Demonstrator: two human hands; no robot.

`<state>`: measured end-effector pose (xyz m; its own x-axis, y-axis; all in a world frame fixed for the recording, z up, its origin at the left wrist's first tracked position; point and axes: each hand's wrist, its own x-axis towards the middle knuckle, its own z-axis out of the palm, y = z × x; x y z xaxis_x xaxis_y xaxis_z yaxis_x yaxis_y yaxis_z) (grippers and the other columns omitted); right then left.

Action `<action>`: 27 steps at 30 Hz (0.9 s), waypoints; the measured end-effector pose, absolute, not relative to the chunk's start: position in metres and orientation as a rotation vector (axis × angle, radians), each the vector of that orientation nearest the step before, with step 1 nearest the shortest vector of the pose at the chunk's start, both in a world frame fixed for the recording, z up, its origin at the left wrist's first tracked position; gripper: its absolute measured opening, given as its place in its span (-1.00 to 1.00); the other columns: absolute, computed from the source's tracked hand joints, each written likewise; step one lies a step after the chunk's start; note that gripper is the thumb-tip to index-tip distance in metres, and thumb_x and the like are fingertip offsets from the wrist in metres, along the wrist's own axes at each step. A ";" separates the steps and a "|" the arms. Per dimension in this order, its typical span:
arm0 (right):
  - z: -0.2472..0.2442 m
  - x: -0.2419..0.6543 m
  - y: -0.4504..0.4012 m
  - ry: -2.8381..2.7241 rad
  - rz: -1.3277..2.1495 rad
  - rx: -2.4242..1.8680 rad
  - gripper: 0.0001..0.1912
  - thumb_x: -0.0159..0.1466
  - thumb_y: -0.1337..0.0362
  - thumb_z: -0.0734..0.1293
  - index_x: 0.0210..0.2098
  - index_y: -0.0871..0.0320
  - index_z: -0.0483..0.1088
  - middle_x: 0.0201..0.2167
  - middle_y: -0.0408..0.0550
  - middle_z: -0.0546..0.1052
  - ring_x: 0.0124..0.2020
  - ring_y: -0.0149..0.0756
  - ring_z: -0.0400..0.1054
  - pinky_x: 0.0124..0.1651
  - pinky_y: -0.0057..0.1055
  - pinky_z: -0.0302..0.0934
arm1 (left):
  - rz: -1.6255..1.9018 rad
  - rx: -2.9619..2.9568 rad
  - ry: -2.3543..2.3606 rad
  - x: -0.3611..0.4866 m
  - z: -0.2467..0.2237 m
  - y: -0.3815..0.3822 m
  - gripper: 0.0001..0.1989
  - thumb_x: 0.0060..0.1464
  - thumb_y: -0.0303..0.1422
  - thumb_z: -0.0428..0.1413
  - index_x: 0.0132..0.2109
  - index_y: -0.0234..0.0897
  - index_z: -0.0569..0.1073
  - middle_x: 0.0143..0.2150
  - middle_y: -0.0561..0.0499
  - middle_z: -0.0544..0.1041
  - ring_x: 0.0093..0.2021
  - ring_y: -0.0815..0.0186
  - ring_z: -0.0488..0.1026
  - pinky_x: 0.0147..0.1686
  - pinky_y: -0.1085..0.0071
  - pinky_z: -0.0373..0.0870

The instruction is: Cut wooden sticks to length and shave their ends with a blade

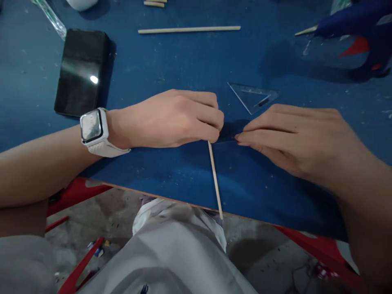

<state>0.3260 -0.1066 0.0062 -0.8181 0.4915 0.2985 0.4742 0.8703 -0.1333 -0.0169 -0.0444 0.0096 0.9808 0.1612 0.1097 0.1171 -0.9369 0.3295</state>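
Note:
My left hand (183,118), with a watch (92,125) on its wrist, is closed low over the blue table. A thin wooden stick (215,179) comes out from under its fingers and reaches past the table's front edge. Across a small gap, my right hand (290,136) has its fingertips pinched together. A faint thin line shows between the two hands, but whatever the right fingertips hold is too small to make out. Just beyond the right hand lies a transparent set square (241,97).
Farther back lies another wooden stick (190,30), with short stick pieces (154,4) behind it. A black phone-like block (81,73) is at left. At the right back rests a blue glue gun (352,24), nozzle pointing left. The table's front edge (171,199) is close to my lap.

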 end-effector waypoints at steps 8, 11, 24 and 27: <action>0.008 0.324 -0.114 -2.610 0.047 -0.770 -0.77 0.66 0.44 0.57 0.17 -0.04 0.70 -0.01 -0.18 0.89 -0.07 -0.10 0.80 -0.18 -0.10 0.50 | 0.238 2.810 0.241 -0.016 0.007 -0.046 -0.30 0.93 -0.30 -0.27 0.17 -0.26 0.81 0.26 -0.22 0.82 0.37 -0.01 0.75 0.38 -0.01 0.75; 0.007 0.320 -0.117 -2.583 0.026 -0.804 -0.77 0.64 0.42 0.59 0.14 -0.08 0.72 -0.03 -0.24 0.90 -0.12 -0.13 0.80 -0.26 -0.14 0.46 | 0.219 2.776 0.287 -0.016 0.007 -0.046 -0.39 0.90 -0.31 -0.19 0.20 -0.12 0.81 0.26 -0.18 0.83 0.37 -0.04 0.77 0.43 -0.06 0.74; 0.007 0.319 -0.116 -2.594 0.053 -0.824 -0.72 0.61 0.44 0.61 0.12 -0.13 0.82 -0.02 -0.21 0.92 -0.10 -0.06 0.85 -0.17 -0.14 0.63 | 0.232 2.700 0.330 -0.014 0.006 -0.048 -0.36 0.88 -0.32 -0.22 0.15 -0.19 0.81 0.28 -0.24 0.82 0.38 -0.10 0.79 0.39 -0.15 0.75; 0.007 0.319 -0.116 -2.581 0.034 -0.775 -0.74 0.61 0.47 0.61 0.12 -0.05 0.79 -0.03 -0.17 0.92 -0.11 -0.10 0.84 -0.19 -0.17 0.60 | 0.223 2.715 0.313 -0.013 0.008 -0.048 -0.28 0.90 -0.30 -0.28 0.13 -0.24 0.82 0.27 -0.30 0.83 0.37 -0.10 0.78 0.32 -0.10 0.76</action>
